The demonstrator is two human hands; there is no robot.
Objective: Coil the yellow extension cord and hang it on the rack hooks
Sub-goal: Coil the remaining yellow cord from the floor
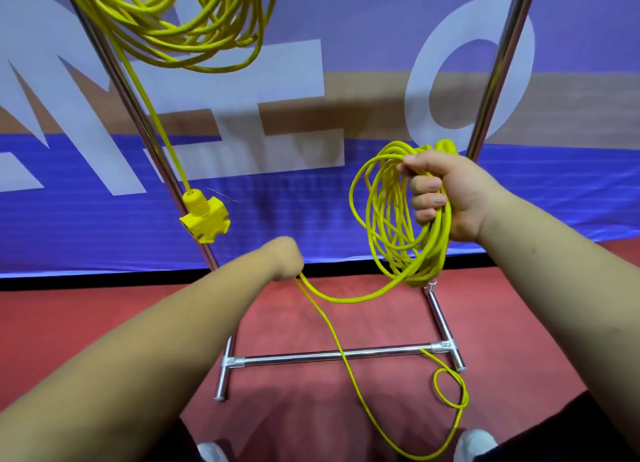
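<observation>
My right hand [446, 195] grips a bundle of yellow extension cord loops [391, 219] at mid right, in front of the rack's right post. From the bundle a free length [346, 297] sags over to my left hand [285, 259], which is closed around it. Below my left hand the cord trails down onto the floor and curls into a small loop [450, 389] by the rack's foot. A second yellow coil [194, 22] hangs high on the rack at top left, its multi-outlet socket end [205, 219] dangling beside the left post.
The chrome rack has two slanted posts [138, 115] [498, 67] and a low crossbar [332, 355] with feet on the red floor. A blue banner with large white letters [277, 198] stands right behind it. My white shoes [476, 444] show at the bottom edge.
</observation>
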